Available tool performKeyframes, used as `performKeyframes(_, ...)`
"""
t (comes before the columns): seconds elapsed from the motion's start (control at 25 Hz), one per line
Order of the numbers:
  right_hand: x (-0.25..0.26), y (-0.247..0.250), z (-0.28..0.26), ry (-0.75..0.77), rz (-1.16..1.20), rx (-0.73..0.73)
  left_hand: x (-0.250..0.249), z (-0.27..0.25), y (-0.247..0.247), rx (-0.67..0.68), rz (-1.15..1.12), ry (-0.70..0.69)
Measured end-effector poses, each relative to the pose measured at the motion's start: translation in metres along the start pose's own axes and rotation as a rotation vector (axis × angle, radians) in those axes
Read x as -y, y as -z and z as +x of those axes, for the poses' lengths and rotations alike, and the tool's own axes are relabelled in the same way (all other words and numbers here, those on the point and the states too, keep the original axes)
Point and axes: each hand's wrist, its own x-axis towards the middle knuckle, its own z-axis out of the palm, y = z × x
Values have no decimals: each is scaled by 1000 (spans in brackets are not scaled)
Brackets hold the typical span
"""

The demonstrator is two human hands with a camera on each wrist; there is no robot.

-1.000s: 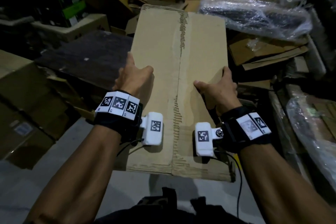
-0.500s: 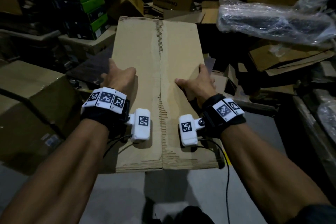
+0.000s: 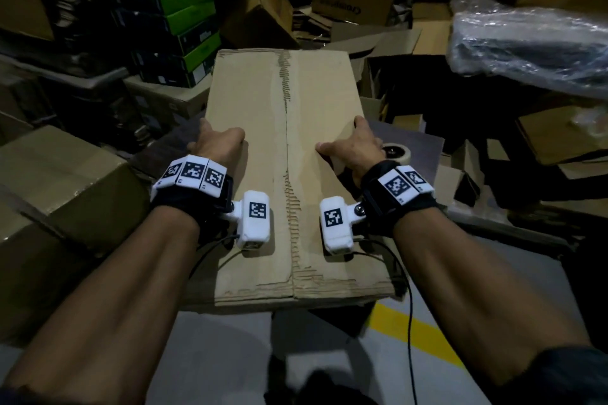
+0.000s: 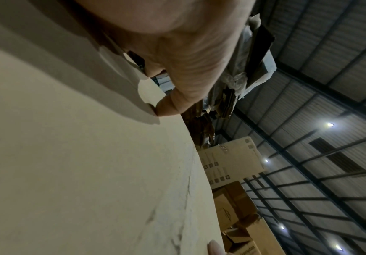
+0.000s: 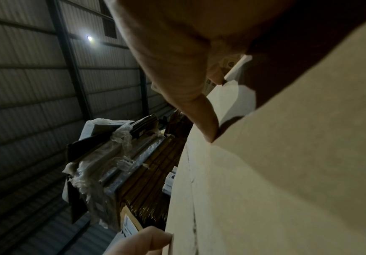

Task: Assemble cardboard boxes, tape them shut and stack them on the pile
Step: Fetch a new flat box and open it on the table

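A flattened brown cardboard box (image 3: pixel 286 158) with a rough seam down its middle is held level in front of me. My left hand (image 3: pixel 217 143) grips its left edge, thumb on top and fingers curled under. My right hand (image 3: pixel 352 145) grips the right edge the same way. In the left wrist view the cardboard box (image 4: pixel 79 172) fills the left side, with my thumb (image 4: pixel 177 96) pressing on it. In the right wrist view the cardboard box (image 5: pixel 275 181) fills the right side under my thumb (image 5: pixel 199 117).
A tape roll (image 3: pixel 396 153) lies on a dark board just right of my right hand. A large closed carton (image 3: pixel 62 194) sits at left. Green and black boxes (image 3: pixel 177 29) are stacked behind; a plastic-wrapped bundle (image 3: pixel 533 43) lies at upper right. A yellow floor line (image 3: pixel 418 329) runs below.
Both hands have carried the flat box to the left, away from the plastic-wrapped bundle. The tape roll on the dark board has come into sight beside my right hand.
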Motion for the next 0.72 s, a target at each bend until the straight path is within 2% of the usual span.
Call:
performKeyframes(0.12,24,-8,57,-15,-9,31,-22,54,-14,30,-9,55)
performKeyframes(0.32,47,-40,134,-86,3,60,-45,135,-39,65,-18,57)
performKeyframes(0.56,39,-84,266,-183,-1,69,-70,223,-74,176,35,20)
performKeyframes(0.72,75,-83,277,-176,-28,27,-94,268,-85,244,38,-14)
